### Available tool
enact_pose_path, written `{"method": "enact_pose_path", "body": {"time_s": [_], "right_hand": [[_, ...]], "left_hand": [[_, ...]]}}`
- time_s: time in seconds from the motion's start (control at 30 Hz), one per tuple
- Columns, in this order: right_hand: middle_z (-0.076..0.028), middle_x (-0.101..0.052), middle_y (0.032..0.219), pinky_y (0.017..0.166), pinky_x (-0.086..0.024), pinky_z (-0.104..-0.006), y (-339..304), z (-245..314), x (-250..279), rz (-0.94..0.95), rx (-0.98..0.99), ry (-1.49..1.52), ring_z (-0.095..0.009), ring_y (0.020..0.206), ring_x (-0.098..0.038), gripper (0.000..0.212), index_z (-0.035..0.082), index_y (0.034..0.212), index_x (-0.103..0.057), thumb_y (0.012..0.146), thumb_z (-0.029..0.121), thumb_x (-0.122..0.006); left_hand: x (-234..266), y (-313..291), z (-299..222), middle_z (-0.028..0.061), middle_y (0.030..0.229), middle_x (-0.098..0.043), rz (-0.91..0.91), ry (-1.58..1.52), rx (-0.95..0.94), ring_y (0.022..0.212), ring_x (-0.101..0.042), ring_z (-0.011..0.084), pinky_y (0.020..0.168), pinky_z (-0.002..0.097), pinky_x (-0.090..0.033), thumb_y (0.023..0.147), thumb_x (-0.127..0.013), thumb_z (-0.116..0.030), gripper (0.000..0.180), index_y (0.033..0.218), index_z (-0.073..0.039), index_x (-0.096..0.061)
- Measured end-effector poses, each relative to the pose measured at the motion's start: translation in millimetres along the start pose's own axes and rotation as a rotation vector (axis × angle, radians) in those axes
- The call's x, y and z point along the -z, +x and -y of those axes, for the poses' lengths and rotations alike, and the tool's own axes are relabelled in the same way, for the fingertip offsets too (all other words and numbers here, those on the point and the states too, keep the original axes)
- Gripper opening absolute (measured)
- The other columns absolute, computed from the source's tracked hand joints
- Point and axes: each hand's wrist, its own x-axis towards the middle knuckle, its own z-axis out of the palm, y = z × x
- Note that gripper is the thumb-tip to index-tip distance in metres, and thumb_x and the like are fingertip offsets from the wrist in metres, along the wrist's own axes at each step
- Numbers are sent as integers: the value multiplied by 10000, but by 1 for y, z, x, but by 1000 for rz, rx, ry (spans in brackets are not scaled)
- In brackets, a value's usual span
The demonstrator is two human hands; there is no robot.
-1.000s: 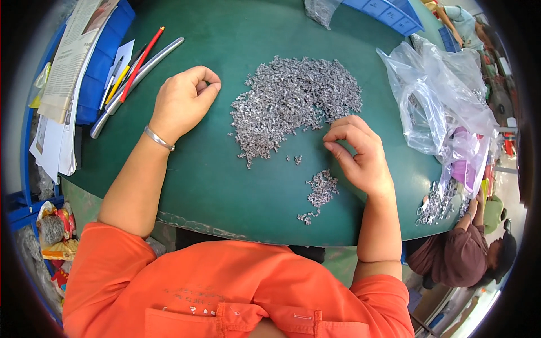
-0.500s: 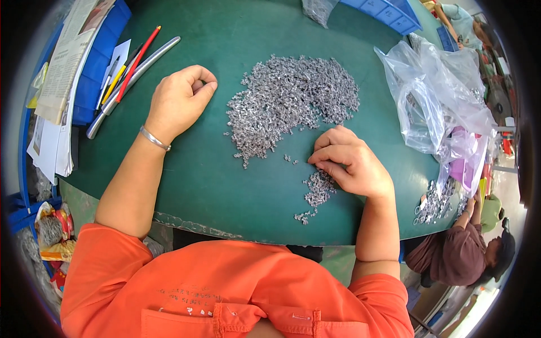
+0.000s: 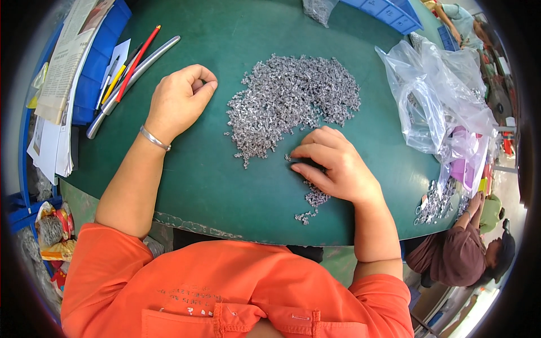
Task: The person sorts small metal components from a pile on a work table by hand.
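A big heap of tiny grey metal parts (image 3: 293, 90) lies on the green tabletop, the single pieces too small to make out well. Left of it, my left hand (image 3: 183, 98) rests with fingers curled and thumb against them; whatever they may hold is hidden. My right hand (image 3: 338, 163) is just below the heap, palm down. Its thumb and forefinger are apart, their tips beside a few loose parts (image 3: 288, 158). A smaller pile of the same parts (image 3: 315, 197) lies partly under this hand, trailing toward the table's near edge.
Pens (image 3: 138, 65) and a silvery curved strip lie at the left, beside a blue bin (image 3: 98, 73) with papers. Clear plastic bags (image 3: 417, 101) and ring-like metal pieces (image 3: 437, 203) are on the right, where a person in brown works. Another blue bin (image 3: 389, 14) stands at the far side.
My right hand has moved left from the small pile toward the few loose parts, and its thumb and forefinger have spread. My left hand has stayed put.
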Motion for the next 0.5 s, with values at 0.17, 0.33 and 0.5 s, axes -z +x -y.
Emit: {"method": "enact_pose_path", "body": {"time_s": [0.17, 0.33, 0.5], "right_hand": [[-75, -625, 897, 798, -492, -392, 4, -2, -3, 7, 20, -106, -281, 859, -603, 169, 50, 935, -710, 773, 28, -751], [-82, -615, 892, 789, -490, -388, -5, -4, 5, -2, -18, 22, -293, 855, -593, 167, 37, 934, -708, 771, 24, -744], [-90, -619, 903, 798, -488, -402, 3, 3, 2, 50, 5, 22, -300, 878, -593, 156, 35, 899, -713, 752, -17, -718]], "left_hand": [[2, 0, -3, 9, 717, -638, 0, 13, 20, 637, -548, 64, 598, 244, -455, 901, -720, -111, 97, 946, -25, -710], [0, 0, -1, 69, 748, -709, -5, -4, 6, 650, -657, 194, 630, 331, -506, 880, -703, -180, 136, 950, -66, -727], [0, 0, -1, 43, 729, -673, -1, 1, -3, 640, -604, 133, 612, 292, -481, 887, -712, -152, 124, 949, -45, -719]]}}
